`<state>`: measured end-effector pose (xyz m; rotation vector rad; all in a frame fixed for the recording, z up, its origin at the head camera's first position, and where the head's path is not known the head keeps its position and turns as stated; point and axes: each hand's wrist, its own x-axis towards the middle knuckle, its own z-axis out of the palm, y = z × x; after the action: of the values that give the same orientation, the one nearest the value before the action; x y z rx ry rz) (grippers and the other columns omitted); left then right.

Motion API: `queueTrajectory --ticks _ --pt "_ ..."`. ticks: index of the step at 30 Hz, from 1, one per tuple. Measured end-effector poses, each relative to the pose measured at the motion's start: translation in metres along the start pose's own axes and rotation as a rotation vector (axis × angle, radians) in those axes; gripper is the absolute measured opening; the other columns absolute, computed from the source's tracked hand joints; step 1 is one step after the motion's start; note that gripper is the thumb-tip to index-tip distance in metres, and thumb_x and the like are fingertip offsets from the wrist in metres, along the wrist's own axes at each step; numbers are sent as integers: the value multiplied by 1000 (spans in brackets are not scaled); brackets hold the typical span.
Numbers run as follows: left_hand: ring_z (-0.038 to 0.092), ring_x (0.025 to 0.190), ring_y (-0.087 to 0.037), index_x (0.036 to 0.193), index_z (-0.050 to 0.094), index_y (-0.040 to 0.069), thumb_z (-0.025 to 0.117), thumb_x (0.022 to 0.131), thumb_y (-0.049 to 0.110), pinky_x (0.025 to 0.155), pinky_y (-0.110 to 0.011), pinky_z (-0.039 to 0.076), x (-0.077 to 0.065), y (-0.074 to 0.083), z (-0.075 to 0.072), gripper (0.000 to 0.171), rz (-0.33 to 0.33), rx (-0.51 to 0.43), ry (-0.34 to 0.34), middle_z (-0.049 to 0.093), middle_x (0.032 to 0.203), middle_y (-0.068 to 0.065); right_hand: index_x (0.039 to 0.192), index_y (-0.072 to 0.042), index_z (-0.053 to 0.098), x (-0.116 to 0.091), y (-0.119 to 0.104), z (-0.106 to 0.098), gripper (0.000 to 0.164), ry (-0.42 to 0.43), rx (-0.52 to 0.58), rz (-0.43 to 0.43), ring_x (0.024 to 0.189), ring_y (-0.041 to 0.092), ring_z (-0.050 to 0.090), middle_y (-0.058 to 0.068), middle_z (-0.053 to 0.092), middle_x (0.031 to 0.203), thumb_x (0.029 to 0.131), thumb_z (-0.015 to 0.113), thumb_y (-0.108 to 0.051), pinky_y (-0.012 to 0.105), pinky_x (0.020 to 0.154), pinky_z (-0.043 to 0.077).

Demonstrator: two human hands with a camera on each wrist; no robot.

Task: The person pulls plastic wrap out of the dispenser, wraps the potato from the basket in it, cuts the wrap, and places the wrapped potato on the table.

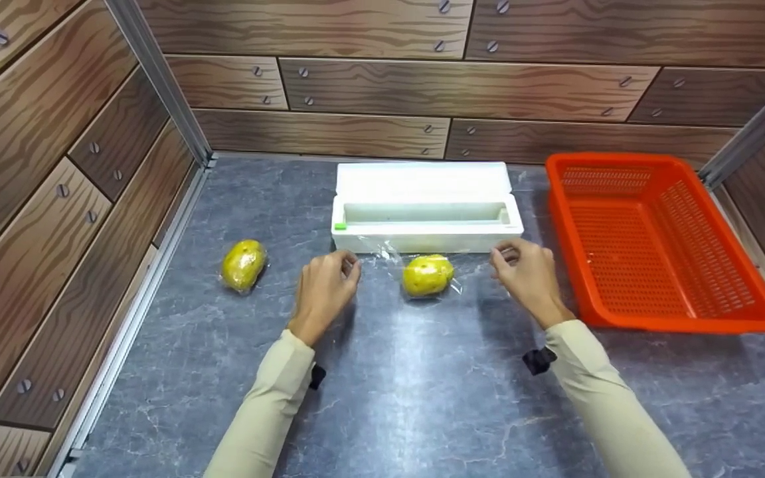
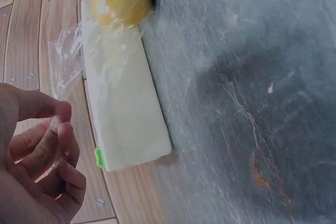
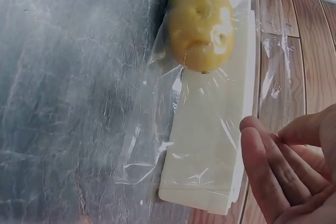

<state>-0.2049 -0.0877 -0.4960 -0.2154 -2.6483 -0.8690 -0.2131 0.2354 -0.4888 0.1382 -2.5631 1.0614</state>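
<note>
A yellow potato (image 1: 427,275) lies on thin clear cling film (image 3: 142,166) in front of the white box, between the two hands. My left hand (image 1: 326,289) is left of it, thumb and fingertips together in a pinch; film stretches from the potato up to these fingertips in the left wrist view. My right hand (image 1: 530,275) mirrors it on the right, pinching at the film's other side near the box's right front corner. The white cling film box (image 1: 425,242) stands with its lid raised; a small green slider (image 1: 340,226) sits at its left end.
Left of the hands lies a second potato (image 1: 243,265) wrapped in shiny film. A red-orange perforated basket (image 1: 565,245) stands at the right, close to the right forearm. Wood-patterned panels (image 1: 369,83) wall the grey marbled table (image 1: 176,372) at the back and sides.
</note>
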Motion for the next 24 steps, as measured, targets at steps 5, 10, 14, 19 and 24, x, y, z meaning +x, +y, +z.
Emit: queueTrajectory --ticks 5,10,14,19,24 --pt "66 61 -20 87 77 9 70 91 16 57 -40 53 11 0 7 10 -48 12 -3 72 72 1 90 4 74 9 2 5 11 22 -42 17 71 31 74 18 75 82 90 71 -7 48 74 58" --pt "67 64 -25 86 76 12 69 91 17 58 -44 53 19 -4 15 10 -105 52 -22 72 74 0 90 3 74 15 10 17 11 27 -66 18 80 35 74 18 75 84 89 72 -7 51 76 54" --pt "70 69 -29 85 76 11 69 90 15 62 -46 54 23 -7 22 10 -132 65 -34 74 77 -2 89 3 75 17 16 27 10 45 -91 21 78 34 74 17 75 83 88 72 -7 51 74 54" --pt "71 73 -32 83 75 11 70 90 15 63 -48 55 24 -11 33 9 -150 90 -40 74 78 -4 88 4 75 14 23 36 10 37 -103 63 79 36 73 18 75 84 88 72 -6 52 74 54" --pt "70 73 -35 79 72 10 70 88 14 62 -49 55 25 -14 42 10 -151 93 -49 72 75 -7 89 3 75 9 27 42 11 12 -135 80 81 38 73 18 75 86 89 71 -7 53 74 54"
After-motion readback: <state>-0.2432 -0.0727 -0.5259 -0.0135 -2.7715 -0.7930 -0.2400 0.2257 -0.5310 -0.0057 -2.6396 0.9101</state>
